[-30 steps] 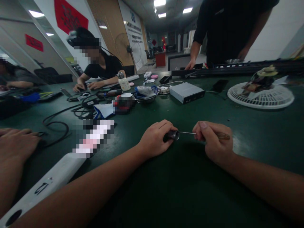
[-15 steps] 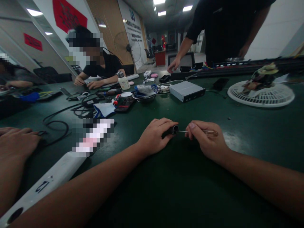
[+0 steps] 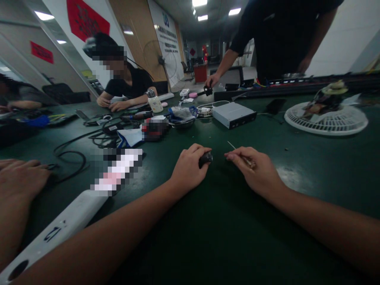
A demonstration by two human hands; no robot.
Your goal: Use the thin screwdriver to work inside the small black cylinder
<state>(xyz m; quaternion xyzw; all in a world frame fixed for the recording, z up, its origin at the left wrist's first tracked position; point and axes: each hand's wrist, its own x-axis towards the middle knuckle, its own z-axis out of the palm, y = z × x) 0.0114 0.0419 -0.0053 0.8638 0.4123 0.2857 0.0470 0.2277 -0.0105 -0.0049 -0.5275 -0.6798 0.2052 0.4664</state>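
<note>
A dark cylinder [image 3: 205, 158] (shiny rim facing right); near it, apart, a slanted thin-shafted screwdriver [image 3: 249, 162].

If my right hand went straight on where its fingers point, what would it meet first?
Your right hand would probably meet the dark cylinder in your left hand, though depth is unclear.

Lower left of frame: white bar [image 3: 77, 213] with dark marking [image 3: 52, 234], seemingly "12", slanted, digits uncertain. Upper left: large red poster [image 3: 89, 19], dark brush-style characters, too blurred to read; smaller red poster [image 3: 41, 52] lower and further left, characters likewise unreadable. Top, left of centre: white wall panel [image 3: 170, 35], blue logo [image 3: 165, 19] above lines of dark characters, too small to make out.
</note>
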